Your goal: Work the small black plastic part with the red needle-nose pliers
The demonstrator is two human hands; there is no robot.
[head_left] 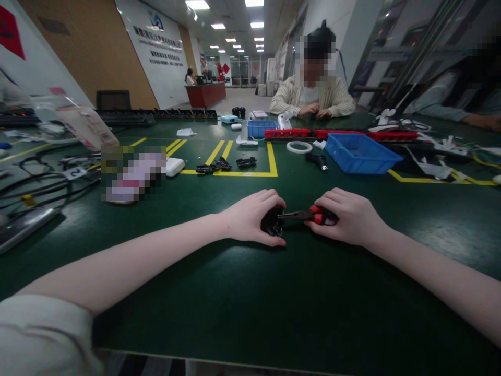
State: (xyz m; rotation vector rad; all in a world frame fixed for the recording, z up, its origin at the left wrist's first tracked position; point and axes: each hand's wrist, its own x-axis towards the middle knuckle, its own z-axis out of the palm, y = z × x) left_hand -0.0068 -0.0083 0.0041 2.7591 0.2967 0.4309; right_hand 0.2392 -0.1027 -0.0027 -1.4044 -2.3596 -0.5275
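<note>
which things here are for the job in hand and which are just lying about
Job in hand:
black part, left hand
red-handled pliers, right hand
black pieces beyond, probably

Lying about:
blue bin
white ring
bottle
white case

The left hand (pixel 254 216) holds a black part (pixel 272 222); the right hand (pixel 346 216) grips red-handled pliers (pixel 303 215) above the green desk (pixel 219 292).
</note>
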